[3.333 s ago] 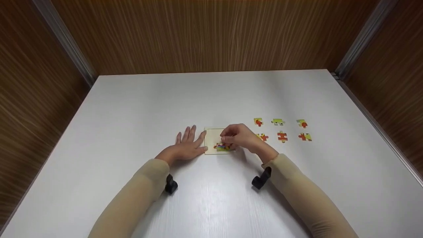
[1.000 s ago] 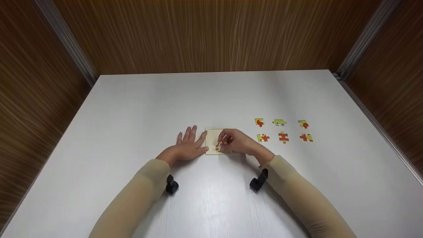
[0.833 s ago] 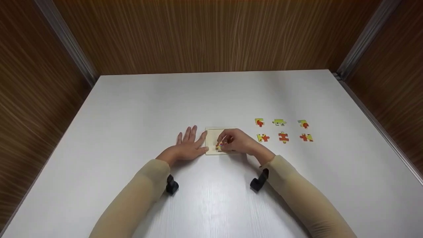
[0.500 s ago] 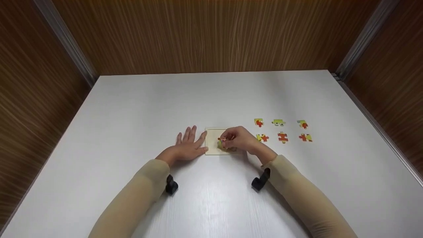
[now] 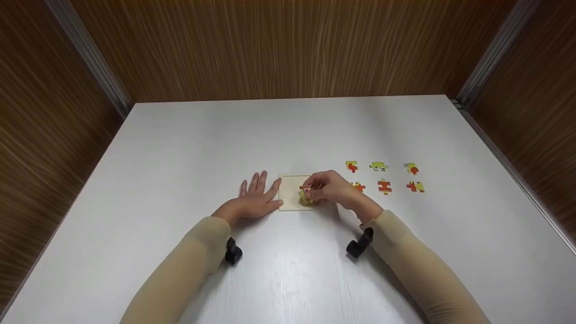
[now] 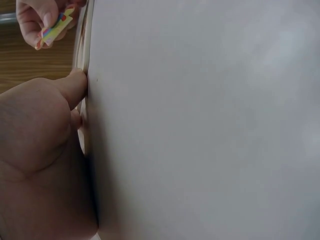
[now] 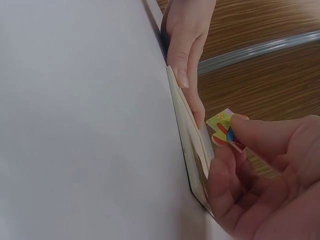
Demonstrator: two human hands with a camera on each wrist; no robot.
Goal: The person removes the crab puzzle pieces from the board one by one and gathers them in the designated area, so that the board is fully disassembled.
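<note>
Yellow puzzle piece (image 5: pixel 305 194) in right hand (image 5: pixel 330 192), over wooden board (image 5: pixel 290 193).

Wood-panelled booth, white table (image 5: pixel 180 148)

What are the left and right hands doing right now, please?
Left hand: open, flat beside the puzzle board.
Right hand: pinching a puzzle piece.

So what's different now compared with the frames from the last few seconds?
The right hand has lifted its puzzle piece slightly off the wooden tray and shifted a little right; earlier the piece sat low against the tray's near edge. It still pinches the piece. The left hand stays flat beside the tray, and the six loose pieces lie unmoved.
</note>
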